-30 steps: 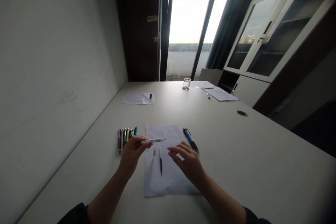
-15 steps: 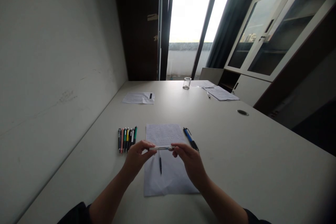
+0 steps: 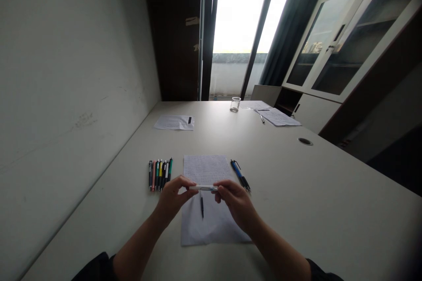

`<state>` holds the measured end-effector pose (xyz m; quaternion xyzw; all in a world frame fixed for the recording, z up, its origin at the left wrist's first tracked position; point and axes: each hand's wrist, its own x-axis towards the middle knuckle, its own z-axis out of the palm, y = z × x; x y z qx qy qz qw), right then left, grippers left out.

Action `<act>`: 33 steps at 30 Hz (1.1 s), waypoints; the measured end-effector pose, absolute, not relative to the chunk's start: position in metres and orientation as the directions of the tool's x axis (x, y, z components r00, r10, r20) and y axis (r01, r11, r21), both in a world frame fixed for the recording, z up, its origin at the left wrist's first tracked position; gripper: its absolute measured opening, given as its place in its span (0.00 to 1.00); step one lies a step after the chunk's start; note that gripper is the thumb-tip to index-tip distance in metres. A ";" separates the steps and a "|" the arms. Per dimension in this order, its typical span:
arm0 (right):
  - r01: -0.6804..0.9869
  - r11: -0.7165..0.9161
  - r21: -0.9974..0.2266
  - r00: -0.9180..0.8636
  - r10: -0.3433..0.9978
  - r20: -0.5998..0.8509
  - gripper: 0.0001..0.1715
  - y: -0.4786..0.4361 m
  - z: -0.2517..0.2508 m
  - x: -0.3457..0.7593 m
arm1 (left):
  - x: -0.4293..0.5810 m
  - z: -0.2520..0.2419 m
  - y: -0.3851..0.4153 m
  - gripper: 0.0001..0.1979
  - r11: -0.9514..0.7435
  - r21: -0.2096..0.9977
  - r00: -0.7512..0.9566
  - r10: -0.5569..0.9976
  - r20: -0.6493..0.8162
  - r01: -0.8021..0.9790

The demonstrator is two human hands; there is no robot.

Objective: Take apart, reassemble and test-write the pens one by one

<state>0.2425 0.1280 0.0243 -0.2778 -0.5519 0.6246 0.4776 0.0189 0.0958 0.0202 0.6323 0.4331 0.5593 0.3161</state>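
Observation:
A white pen (image 3: 206,188) is held level between both hands above the paper. My left hand (image 3: 175,193) pinches its left end between thumb and fingers. My right hand (image 3: 234,199) grips the other end, its fingers curled and covering the tip. Under the pen lies a sheet of paper (image 3: 214,228) with handwriting on its upper half. A slim dark piece (image 3: 202,208), like a pen part, rests on the sheet; its upper end is partly hidden by the held pen.
A row of several pens (image 3: 160,175) lies left of the sheet, and blue and black pens (image 3: 240,175) lie to its right. Farther back on the white table (image 3: 329,193) are a glass jar (image 3: 235,104), a loose sheet (image 3: 174,123), a paper stack (image 3: 277,117) and another pen (image 3: 262,119).
The white pen has dropped slightly, and my right hand's fingers have shifted a little on its end. Both hands keep their hold.

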 end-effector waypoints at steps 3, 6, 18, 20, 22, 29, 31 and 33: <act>-0.314 0.046 -0.948 -0.401 0.899 0.177 0.11 0.127 0.026 0.242 | 0.018 0.020 0.096 0.07 -0.440 0.874 0.004 0.894 0.448 0.205; -0.302 0.057 -0.952 -0.402 0.898 0.181 0.11 0.127 0.026 0.243 | 0.017 0.019 0.096 0.07 -0.455 0.862 0.010 0.885 0.465 0.222; -0.093 0.165 -0.982 -0.415 0.890 0.189 0.14 0.129 0.022 0.242 | 0.023 0.031 0.093 0.05 -0.591 0.720 0.089 0.791 0.605 0.365; -0.081 0.179 -0.981 -0.416 0.888 0.196 0.14 0.129 0.022 0.242 | 0.024 0.033 0.093 0.05 -0.603 0.703 0.102 0.781 0.616 0.376; -0.084 0.180 -0.980 -0.413 0.889 0.199 0.14 0.128 0.022 0.242 | 0.025 0.033 0.093 0.05 -0.612 0.691 0.111 0.774 0.623 0.385; -0.152 0.157 -0.976 -0.392 0.897 0.205 0.13 0.127 0.023 0.244 | 0.023 0.032 0.093 0.06 -0.618 0.659 0.148 0.768 0.624 0.429; -0.178 0.153 -0.972 -0.384 0.899 0.212 0.12 0.128 0.024 0.244 | 0.022 0.031 0.094 0.07 -0.630 0.637 0.168 0.757 0.631 0.445; -0.201 0.153 -0.967 -0.395 0.891 0.223 0.12 0.128 0.025 0.243 | 0.022 0.031 0.094 0.08 -0.643 0.624 0.187 0.747 0.638 0.445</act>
